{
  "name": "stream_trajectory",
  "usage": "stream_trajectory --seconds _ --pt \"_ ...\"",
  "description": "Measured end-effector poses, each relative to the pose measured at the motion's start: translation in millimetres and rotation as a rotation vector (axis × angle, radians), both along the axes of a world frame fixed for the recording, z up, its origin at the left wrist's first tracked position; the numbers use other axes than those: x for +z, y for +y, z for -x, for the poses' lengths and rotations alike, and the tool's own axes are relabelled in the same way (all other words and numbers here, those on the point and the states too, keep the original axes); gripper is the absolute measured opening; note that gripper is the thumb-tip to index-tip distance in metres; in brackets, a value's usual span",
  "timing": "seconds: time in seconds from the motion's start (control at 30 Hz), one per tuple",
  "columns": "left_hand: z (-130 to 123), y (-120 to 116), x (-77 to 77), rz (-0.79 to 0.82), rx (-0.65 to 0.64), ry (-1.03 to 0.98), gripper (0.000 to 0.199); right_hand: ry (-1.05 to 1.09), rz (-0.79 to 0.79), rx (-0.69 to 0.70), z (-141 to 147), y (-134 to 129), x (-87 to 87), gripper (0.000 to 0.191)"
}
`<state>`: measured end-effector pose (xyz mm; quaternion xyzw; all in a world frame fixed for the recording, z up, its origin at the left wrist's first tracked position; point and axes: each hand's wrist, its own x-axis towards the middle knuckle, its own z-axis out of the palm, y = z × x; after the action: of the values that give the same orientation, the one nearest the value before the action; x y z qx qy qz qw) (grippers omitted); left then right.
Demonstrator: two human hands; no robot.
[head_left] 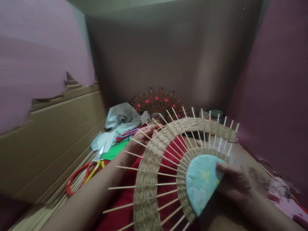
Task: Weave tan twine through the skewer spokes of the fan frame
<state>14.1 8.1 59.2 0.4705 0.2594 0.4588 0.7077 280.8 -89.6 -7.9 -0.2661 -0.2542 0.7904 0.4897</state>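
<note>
A half-round woven fan (148, 170) fills the middle of the view, tilted, with thin pale sticks radiating through two straw-coloured woven bands. At its centre is a half disc of light blue patterned fabric (202, 183). My right hand (234, 181) grips the fan at this centre, thumb on the fabric's face and the other fingers hidden behind. At the upper left of the outer band, my left hand (145, 134) has its fingers closed about the stick ends, partly behind them. Red cloth (120, 199) shows beneath the fan.
Scissors (84, 176) with red and yellow handles lie left, over a bundle of pale sticks (55, 208). Green sheets (116, 150) and a crumpled grey-white bag (122, 115) are beyond. A flower-decorated fan (156, 99) stands at the back wall. Pink fabric (284, 199) lies right.
</note>
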Motion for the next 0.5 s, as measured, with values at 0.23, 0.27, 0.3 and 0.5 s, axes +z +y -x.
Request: stream_trajectory --seconds 0.23,0.27,0.3,0.5 --pt "9 6 -6.8 -0.057 0.023 0.102 0.015 -0.047 -0.003 -0.102 -7 9 1.9 0.008" --pt "14 8 -7.8 -0.073 0.023 0.121 0.012 -0.042 -0.012 -0.109 -8 9 1.8 0.009" --pt "21 11 -8.6 -0.094 0.008 0.141 0.011 -0.038 -0.021 -0.118 -10 10 1.7 0.011" --pt "56 25 -7.0 -0.172 0.001 0.107 0.012 -0.039 0.072 -0.196 -18 16 2.3 0.019"
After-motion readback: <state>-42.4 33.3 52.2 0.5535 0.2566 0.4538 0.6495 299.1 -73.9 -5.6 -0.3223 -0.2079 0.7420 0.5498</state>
